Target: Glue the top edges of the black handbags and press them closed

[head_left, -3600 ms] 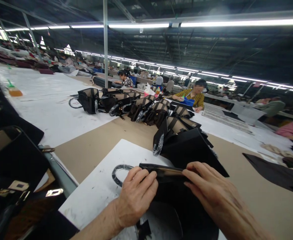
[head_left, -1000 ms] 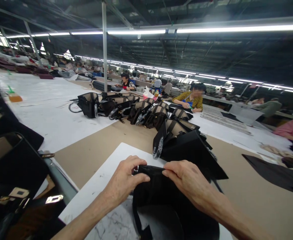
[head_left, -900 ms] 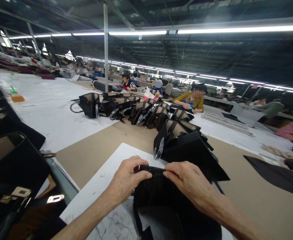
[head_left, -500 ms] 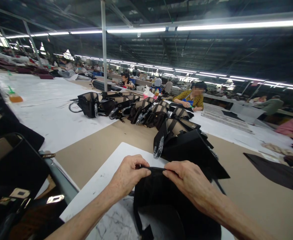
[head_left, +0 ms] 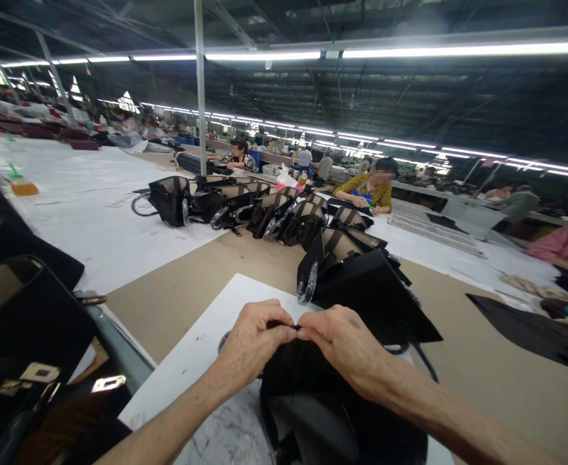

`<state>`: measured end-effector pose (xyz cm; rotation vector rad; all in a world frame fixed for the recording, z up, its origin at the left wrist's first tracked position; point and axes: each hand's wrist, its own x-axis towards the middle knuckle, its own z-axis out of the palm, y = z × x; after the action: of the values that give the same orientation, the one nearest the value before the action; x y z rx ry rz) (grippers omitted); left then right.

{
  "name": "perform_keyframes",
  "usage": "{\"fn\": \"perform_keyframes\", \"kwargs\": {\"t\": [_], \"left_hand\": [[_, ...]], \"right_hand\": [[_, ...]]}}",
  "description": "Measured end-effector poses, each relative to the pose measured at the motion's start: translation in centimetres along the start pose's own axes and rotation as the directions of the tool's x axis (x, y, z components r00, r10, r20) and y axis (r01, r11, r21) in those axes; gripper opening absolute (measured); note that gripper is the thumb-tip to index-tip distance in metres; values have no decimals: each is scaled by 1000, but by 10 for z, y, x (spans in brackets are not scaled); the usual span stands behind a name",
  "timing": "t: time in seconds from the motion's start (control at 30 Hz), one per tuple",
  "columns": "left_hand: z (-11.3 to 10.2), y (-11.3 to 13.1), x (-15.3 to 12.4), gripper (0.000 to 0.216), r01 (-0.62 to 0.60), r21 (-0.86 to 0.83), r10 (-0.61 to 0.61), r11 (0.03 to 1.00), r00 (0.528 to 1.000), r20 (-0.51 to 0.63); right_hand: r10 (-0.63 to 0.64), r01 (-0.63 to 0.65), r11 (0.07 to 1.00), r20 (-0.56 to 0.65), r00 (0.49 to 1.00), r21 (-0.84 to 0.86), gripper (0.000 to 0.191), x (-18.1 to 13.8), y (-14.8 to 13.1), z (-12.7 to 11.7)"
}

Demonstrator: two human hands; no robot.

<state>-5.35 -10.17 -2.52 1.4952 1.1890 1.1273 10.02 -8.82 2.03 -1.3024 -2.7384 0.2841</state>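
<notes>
A black handbag (head_left: 385,413) stands in front of me on a white board (head_left: 206,323), its dark interior facing up. My left hand (head_left: 257,336) pinches the bag's far top edge between thumb and fingers. Right beside it, my right hand (head_left: 339,339) pinches the same edge, and the fingertips of both hands almost meet. The short stretch of edge between them is mostly covered by the fingers. Just beyond my hands sits another black bag (head_left: 371,297) with a plastic-wrapped handle.
Several black bags with beige panels (head_left: 308,219) stand in a row across the table. More black bags (head_left: 22,323) with gold fittings crowd the left. A bottle of amber liquid (head_left: 22,184) is far left. A co-worker in a yellow patterned top (head_left: 378,187) sits opposite.
Both hands have come together along the bag's edge, closing the gap that was between their fingertips. The bag's opening looks narrower at the top.
</notes>
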Motion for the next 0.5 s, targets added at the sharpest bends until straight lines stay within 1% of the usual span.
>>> {"fn": "perform_keyframes", "kwargs": {"t": [0.17,0.23,0.3,0.37,0.43,0.5], "left_hand": [[-3,-4,0,5,17,-2,-17,1000,1000,15],[-7,-5,-3,5,47,-23,-45,999,997,66],[-12,-7,-6,10,85,-43,-78,995,987,141],[-15,-8,-9,15,102,-44,-92,994,978,186],[-15,-7,-11,14,94,-28,-87,995,980,181],[-13,-5,-11,8,57,12,-58,998,988,142]], "right_hand": [[-2,2,1000,-3,1000,27,30,1,4,1],[9,-9,999,3,1000,46,29,0,4,1],[20,-20,999,6,1000,50,28,-2,5,1],[13,-13,999,4,1000,40,28,-4,7,3],[-36,36,999,-11,999,6,27,-5,12,7],[-95,94,994,-29,995,-46,26,-6,16,10]]}}
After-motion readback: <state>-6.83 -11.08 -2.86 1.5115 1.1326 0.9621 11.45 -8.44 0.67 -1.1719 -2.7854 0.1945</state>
